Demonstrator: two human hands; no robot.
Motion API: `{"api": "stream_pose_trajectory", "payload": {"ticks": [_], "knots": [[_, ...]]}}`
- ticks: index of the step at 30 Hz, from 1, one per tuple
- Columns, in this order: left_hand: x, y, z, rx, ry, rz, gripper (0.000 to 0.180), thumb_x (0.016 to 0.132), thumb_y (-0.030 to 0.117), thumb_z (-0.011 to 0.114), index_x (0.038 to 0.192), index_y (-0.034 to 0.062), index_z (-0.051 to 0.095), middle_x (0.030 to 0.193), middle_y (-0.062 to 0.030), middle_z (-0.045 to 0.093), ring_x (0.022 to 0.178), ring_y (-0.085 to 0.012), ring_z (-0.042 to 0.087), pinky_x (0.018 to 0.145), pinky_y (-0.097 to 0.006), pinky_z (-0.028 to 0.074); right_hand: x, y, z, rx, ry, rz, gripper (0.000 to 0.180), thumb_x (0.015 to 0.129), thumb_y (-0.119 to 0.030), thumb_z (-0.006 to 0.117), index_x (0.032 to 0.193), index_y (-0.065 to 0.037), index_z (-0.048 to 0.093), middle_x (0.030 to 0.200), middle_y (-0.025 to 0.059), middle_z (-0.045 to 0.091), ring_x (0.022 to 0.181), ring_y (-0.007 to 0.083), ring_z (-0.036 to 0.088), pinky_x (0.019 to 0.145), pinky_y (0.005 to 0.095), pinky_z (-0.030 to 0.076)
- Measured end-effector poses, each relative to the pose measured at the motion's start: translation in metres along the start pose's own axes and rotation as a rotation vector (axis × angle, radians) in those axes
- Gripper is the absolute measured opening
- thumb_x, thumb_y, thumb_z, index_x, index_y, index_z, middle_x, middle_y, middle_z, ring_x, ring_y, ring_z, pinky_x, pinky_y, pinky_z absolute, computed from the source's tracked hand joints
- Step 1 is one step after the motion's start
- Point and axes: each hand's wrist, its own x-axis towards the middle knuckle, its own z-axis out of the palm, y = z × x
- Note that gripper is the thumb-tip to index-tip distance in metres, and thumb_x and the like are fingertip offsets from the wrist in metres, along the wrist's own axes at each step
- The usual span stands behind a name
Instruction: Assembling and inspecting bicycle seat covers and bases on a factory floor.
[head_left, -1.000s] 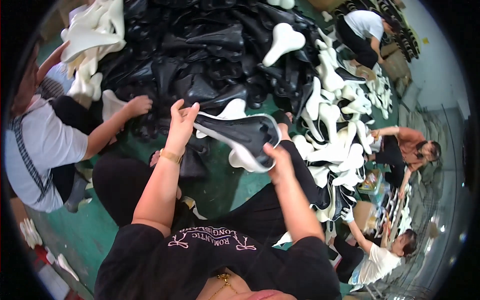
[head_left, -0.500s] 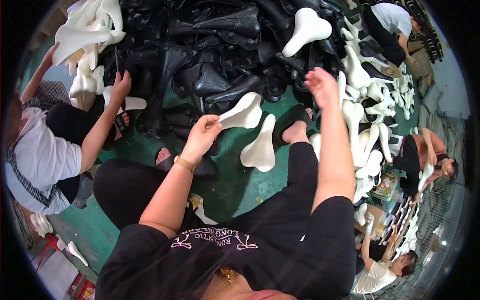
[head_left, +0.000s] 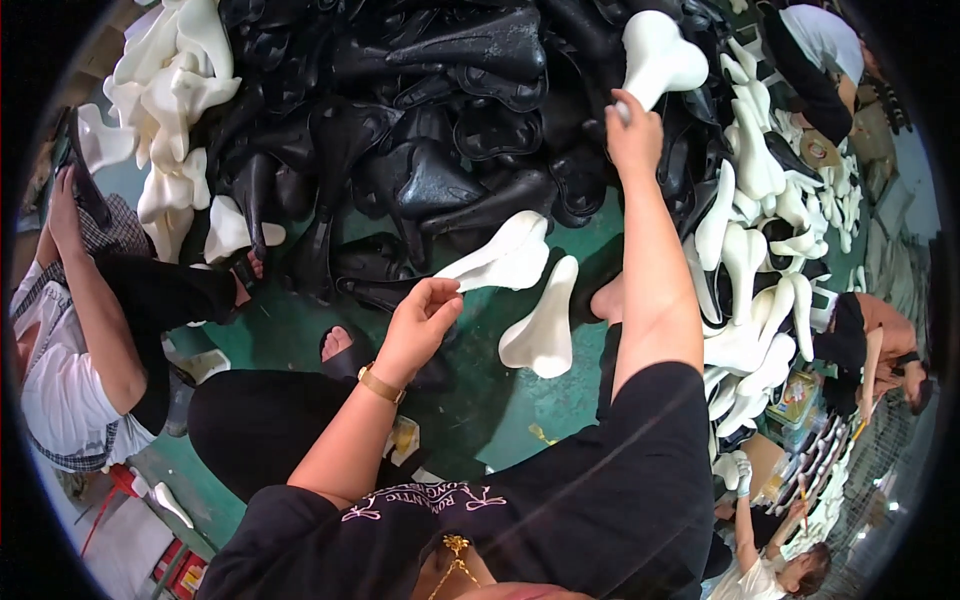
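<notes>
shells (head_left: 430, 180), black, heaped ahead; right fingers (head_left: 628, 100) pinch white saddle (head_left: 660, 60); left fingers (head_left: 432, 292) at 2nd saddle (head_left: 512, 256), pinch unclear

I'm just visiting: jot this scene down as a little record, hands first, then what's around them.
Left hand: at a white saddle-shaped piece's narrow end; grip unclear
Right hand: holding another white piece by its narrow end
Green floor: a third white piece lies there
Ahead: heap of black pieces
Right side: heap of white pieces

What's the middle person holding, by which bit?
The right grip holds a white bike seat by its narrow end; whether the left grip holds another seat is unclear.
</notes>
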Motion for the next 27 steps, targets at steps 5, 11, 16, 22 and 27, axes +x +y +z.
{"api": "stream_pose_trajectory", "payload": {"ticks": [5,11,16,22,27], "knots": [[-0.009,0.011,0.001,0.091,0.025,0.349,0.030,0.085,0.008,0.067,0.113,0.0032,0.057,0.103,-0.0068,0.061,0.092,-0.0141,0.060,0.083,-0.028,0.049,-0.053,-0.077,-0.109,0.190,0.051,-0.400,0.011,0.083,-0.018,0.068,0.093,-0.023,0.071,0.084,0.0086,0.057,0.078,0.0291,0.060,0.066,0.0368,0.050],[-0.044,0.080,0.002,1.010,0.339,0.926,0.082,0.061,0.010,0.080,0.135,0.0139,0.044,0.144,-0.0136,0.034,0.134,-0.0380,0.030,0.110,-0.055,0.024,-0.134,-0.175,-0.178,0.433,-0.796,-0.756,0.017,0.076,-0.003,0.067,0.090,-0.011,0.070,0.098,0.0119,0.056,0.084,0.0294,0.061,0.072,0.0324,0.049],[-0.030,0.067,-0.031,0.897,0.515,0.865,0.059,0.062,0.006,0.076,0.116,0.0093,0.053,0.105,-0.0109,0.058,0.103,-0.0339,0.057,0.096,-0.047,0.042,-0.172,-0.168,-0.106,1.263,-0.943,0.215,0.025,0.088,-0.006,0.062,0.113,-0.005,0.063,0.105,0.0048,0.061,0.084,0.0157,0.061,0.075,0.0268,0.050],[-0.010,0.059,-0.063,0.258,0.607,0.562,0.059,0.070,0.011,0.080,0.117,0.0026,0.045,0.108,-0.0112,0.056,0.093,-0.0214,0.057,0.083,-0.032,0.047,-0.323,-0.097,0.050,0.235,-0.988,-0.024,0.035,0.079,-0.016,0.067,0.112,-0.006,0.060,0.109,0.0133,0.061,0.095,0.0313,0.061,0.083,0.0407,0.051],[-0.016,0.068,-0.052,-0.133,0.397,0.475,0.046,0.075,0.008,0.075,0.113,0.0036,0.049,0.107,-0.0091,0.058,0.093,-0.0205,0.058,0.087,-0.032,0.046,-0.389,-0.108,0.083,0.099,-0.608,-0.284,0.030,0.079,-0.015,0.059,0.108,-0.008,0.061,0.120,0.0137,0.053,0.113,0.0332,0.051,0.087,0.0410,0.049]]}}
